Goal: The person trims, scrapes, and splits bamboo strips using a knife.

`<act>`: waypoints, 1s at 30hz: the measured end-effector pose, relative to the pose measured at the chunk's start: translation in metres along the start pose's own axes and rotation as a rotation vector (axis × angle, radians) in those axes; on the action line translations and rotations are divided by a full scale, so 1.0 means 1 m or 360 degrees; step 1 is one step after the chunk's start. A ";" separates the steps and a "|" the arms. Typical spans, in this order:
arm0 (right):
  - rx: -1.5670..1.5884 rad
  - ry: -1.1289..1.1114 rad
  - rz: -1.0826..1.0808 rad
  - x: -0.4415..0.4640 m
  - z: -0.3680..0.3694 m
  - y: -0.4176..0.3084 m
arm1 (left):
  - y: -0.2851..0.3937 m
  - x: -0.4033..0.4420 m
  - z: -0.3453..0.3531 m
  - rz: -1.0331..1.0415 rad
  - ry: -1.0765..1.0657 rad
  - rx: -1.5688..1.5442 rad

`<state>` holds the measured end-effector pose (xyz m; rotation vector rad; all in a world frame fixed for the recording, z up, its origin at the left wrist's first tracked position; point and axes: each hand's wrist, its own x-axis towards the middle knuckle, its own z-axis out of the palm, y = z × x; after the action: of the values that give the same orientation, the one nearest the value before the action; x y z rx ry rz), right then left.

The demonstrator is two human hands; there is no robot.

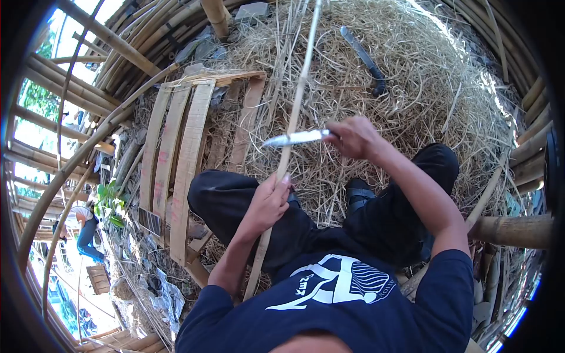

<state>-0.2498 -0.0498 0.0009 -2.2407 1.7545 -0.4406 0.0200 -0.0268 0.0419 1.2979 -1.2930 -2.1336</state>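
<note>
A long, pale bamboo strip (pixel 298 94) runs from the top of the view down past my left side. My left hand (pixel 268 202) is wrapped round it above my left thigh. In my right hand (pixel 355 137) I grip a knife (pixel 299 137) by its dark handle. The bright blade points left and lies across the strip, a little farther out than my left hand. Most of the knife handle is hidden inside my fingers.
Dry shavings (pixel 412 76) cover the ground ahead, and a dark-handled blade (pixel 364 56) lies on them. A wooden pallet (pixel 191 156) leans at my left. Bamboo poles (pixel 76 94) enclose the place. Another person (pixel 87 229) is far off at the left.
</note>
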 end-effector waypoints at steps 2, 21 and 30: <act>0.0038 0.0371 0.0369 0.011 0.013 0.051 | -0.002 -0.010 -0.004 -0.0025 0.0015 -0.0078; -0.0003 -0.0119 0.0283 0.012 -0.006 0.034 | -0.015 -0.008 -0.009 -0.0242 -0.0167 -0.0119; 0.0165 -0.0270 -0.0059 -0.012 0.007 -0.033 | -0.005 -0.010 -0.007 -0.0098 0.0046 -0.0144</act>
<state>-0.2206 -0.0301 0.0058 -2.1727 1.5720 -0.3304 0.0316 -0.0208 0.0415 1.3427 -1.1457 -2.1798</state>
